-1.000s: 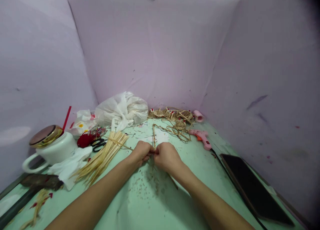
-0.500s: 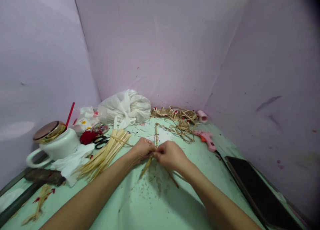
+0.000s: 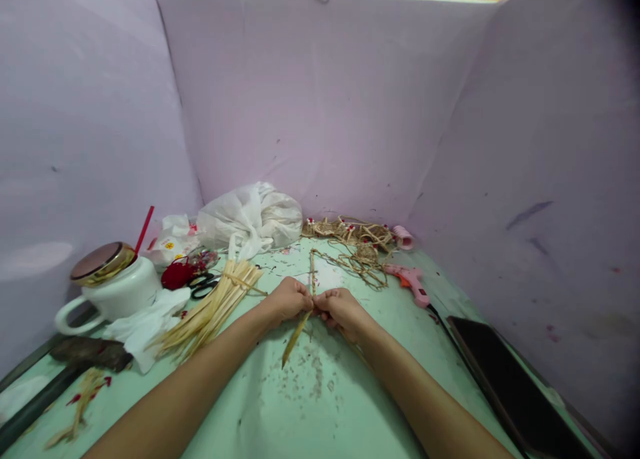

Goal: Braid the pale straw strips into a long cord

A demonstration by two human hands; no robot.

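A thin tan braid (image 3: 313, 272) runs up the table from between my fingers and bends right toward a loose coil of braided cord (image 3: 363, 266). My left hand (image 3: 290, 299) pinches the braid's near end from the left. From the right, my right hand (image 3: 343, 309) is closed on the same spot, fingertips almost touching the left ones. A flat straw strand (image 3: 296, 339) hangs free below the hands, toward me. Another strand passes under my right wrist, partly hidden. Left of my hands lies a tied bundle of straw strips (image 3: 220, 306).
Left: black-handled scissors (image 3: 203, 286), red yarn (image 3: 177, 274), a lidded white mug (image 3: 125, 289) and a hammer (image 3: 90, 354). Behind sits a white plastic bag (image 3: 253, 216). Right: a pink glue gun (image 3: 411, 282) with its cord and a dark phone (image 3: 515, 386). Lilac walls enclose the table.
My right hand has shifted slightly down and right, its fingers now nearer the left fingertips. The loose strand below shows longer. The view has tilted up a little.
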